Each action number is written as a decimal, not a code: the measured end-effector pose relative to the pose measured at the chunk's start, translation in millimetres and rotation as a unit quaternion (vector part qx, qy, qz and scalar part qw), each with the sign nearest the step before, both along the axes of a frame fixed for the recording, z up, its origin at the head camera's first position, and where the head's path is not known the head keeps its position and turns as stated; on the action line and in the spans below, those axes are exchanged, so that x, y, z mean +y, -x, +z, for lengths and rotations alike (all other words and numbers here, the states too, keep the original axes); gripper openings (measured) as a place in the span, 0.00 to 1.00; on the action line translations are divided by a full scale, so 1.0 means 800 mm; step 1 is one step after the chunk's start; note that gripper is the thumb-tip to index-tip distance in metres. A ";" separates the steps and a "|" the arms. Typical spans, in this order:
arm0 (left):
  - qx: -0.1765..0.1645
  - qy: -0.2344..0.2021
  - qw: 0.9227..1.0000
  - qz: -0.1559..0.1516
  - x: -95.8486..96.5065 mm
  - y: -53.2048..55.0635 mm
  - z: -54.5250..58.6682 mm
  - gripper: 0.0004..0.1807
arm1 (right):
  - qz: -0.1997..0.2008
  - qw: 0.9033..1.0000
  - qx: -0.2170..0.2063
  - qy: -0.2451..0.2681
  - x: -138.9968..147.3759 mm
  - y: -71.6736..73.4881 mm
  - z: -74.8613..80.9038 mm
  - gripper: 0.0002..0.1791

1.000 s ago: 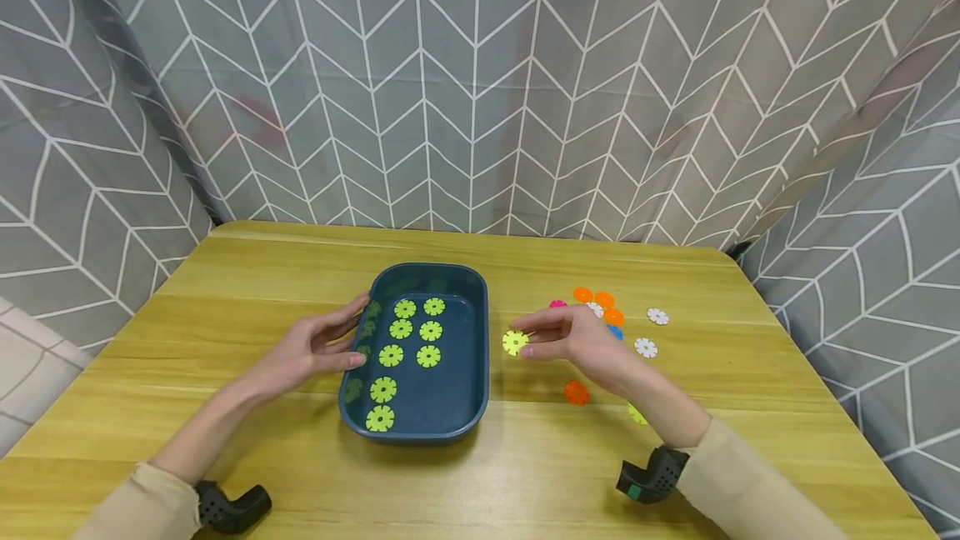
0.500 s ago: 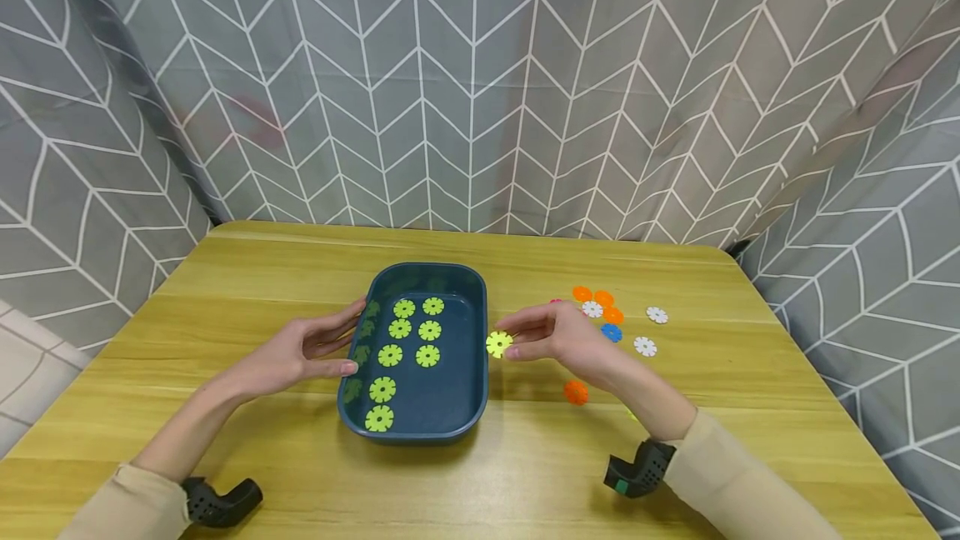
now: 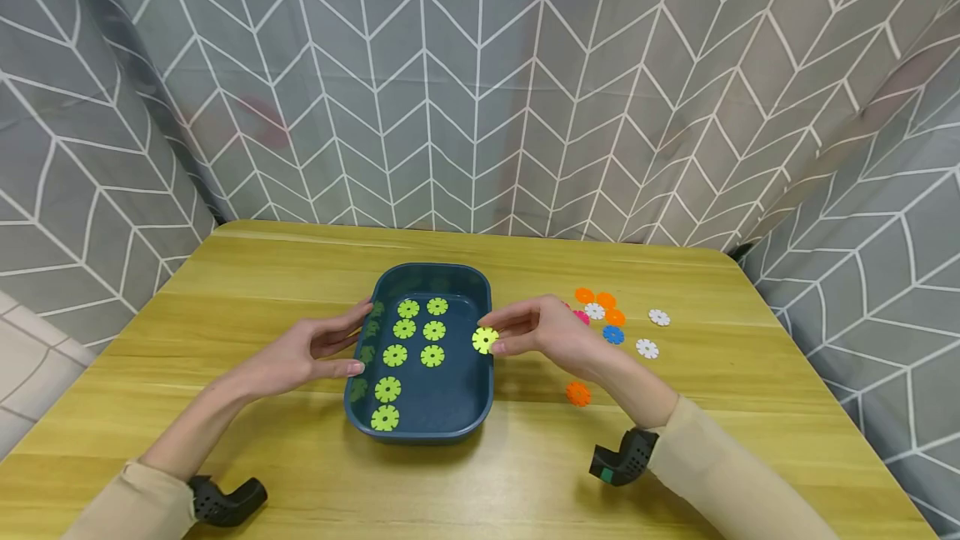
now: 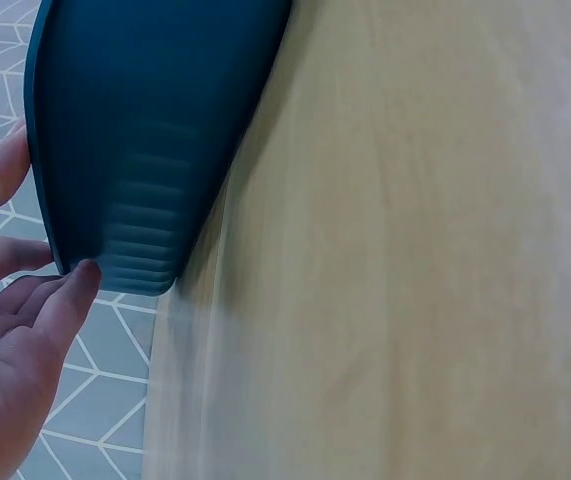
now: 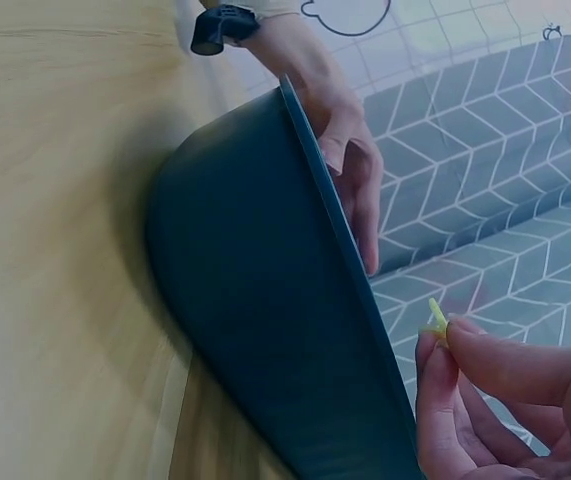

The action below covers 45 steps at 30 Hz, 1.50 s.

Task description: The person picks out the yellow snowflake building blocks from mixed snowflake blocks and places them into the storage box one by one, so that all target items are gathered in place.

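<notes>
My right hand (image 3: 551, 332) pinches a yellow-green notched plastic disc (image 3: 485, 340), like a snowflake building piece, between thumb and fingertips. It holds the disc over the right rim of a dark blue plastic tub (image 3: 450, 390). In the right wrist view, the pinched disc (image 5: 438, 318) shows edge-on above the tub wall (image 5: 255, 270). My left hand (image 3: 307, 357) rests at the tub's left side, fingers and thumb spread along the rim. In the left wrist view, fingertips touch the tub's outer wall (image 4: 145, 190). Several matching discs (image 3: 387, 390) lie inside the tub in two columns.
Right of the tub, loose notched discs lie on the wooden table (image 3: 712, 407): orange discs (image 3: 606, 300), a blue disc (image 3: 613, 334), white discs (image 3: 647, 348), a pink one (image 3: 581, 317). A red-orange disc (image 3: 577, 393) lies nearer. Patterned curtains (image 3: 480, 107) hang behind the table.
My right hand has moved left with the yellow-green disc, from beside the tub to over its right rim. My left hand has stayed at the tub's left side.
</notes>
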<state>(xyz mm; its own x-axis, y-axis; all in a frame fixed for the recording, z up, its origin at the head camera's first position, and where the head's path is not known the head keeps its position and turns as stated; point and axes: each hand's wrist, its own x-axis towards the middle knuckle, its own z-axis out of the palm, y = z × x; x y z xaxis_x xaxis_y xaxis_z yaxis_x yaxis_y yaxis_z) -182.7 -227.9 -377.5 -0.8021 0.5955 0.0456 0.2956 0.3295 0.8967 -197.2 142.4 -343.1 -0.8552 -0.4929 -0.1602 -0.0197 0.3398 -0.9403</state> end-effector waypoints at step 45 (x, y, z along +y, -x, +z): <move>0.014 0.010 1.000 0.004 0.006 -0.003 0.002 0.45 | 0.221 0.968 -0.115 -0.024 -0.114 0.046 -0.005 0.15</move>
<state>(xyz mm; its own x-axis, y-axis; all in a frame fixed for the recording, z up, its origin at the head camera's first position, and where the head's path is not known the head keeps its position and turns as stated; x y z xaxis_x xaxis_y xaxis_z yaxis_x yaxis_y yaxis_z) -180.1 -223.0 -376.0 -0.8059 0.5893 0.0562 0.3173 0.3500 0.8814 -234.1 51.5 -347.2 -0.5010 -0.7896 -0.3542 0.0351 0.3904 -0.9200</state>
